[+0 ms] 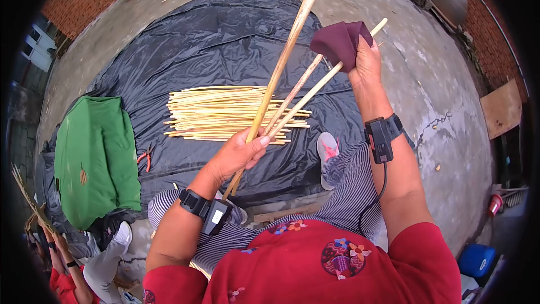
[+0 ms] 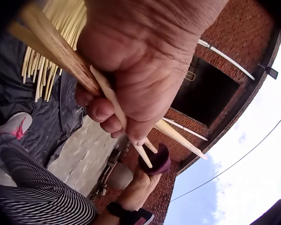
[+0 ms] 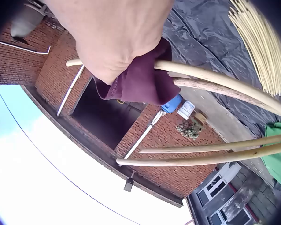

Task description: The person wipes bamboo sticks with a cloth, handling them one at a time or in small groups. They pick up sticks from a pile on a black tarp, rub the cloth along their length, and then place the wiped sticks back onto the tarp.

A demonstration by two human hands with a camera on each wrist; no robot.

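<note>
My left hand (image 1: pixel 236 155) grips several pale, peeled sticks (image 1: pixel 288 50) near their lower ends, and they fan out upward. In the left wrist view its curled fingers (image 2: pixel 104 108) wrap round the sticks. Farther up and to the right, my right hand (image 1: pixel 367 66) holds a maroon cloth (image 1: pixel 340 45) folded about one of the sticks, whose tip sticks out beyond it. A second, reddish-streaked stick (image 3: pixel 215 87) runs up to the cloth's edge in the right wrist view. The other two sticks (image 3: pixel 201 159) stand apart from the cloth.
A pile of peeled sticks (image 1: pixel 216 114) lies on a black plastic sheet (image 1: pixel 185 39). To its left are red-handled pliers (image 1: pixel 148 159) and a green cloth (image 1: pixel 95 160). Another person (image 1: pixel 70 281) sits at the lower left, holding sticks. Concrete ground (image 1: pixel 444 152) surrounds the sheet.
</note>
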